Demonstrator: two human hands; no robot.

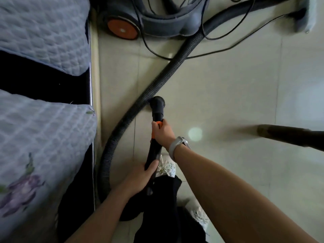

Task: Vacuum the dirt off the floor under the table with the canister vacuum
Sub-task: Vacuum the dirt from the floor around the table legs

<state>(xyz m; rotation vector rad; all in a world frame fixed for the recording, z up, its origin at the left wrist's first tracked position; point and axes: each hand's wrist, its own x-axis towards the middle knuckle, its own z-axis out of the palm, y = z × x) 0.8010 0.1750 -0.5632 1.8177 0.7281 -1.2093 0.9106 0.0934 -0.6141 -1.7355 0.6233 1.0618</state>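
A grey canister vacuum [157, 20] with an orange wheel [122, 30] stands on the pale tiled floor [228, 88] at the top. Its black ribbed hose [157, 81] curves down the middle and loops back to a black wand handle [154, 151]. The wand's round black nozzle [158, 102] touches the floor beside the hose. My right hand [164, 135], wearing a white wrist band, grips the wand at its orange collar. Lower on the same wand my left hand [140, 178] is wrapped around it.
A sofa with quilted blue cushions [43, 134] runs along the left edge. A thin black power cord [219, 50] snakes over the floor near the canister. A dark furniture leg [289, 135] juts in from the right. My beaded slippers [166, 168] stand below the wand.
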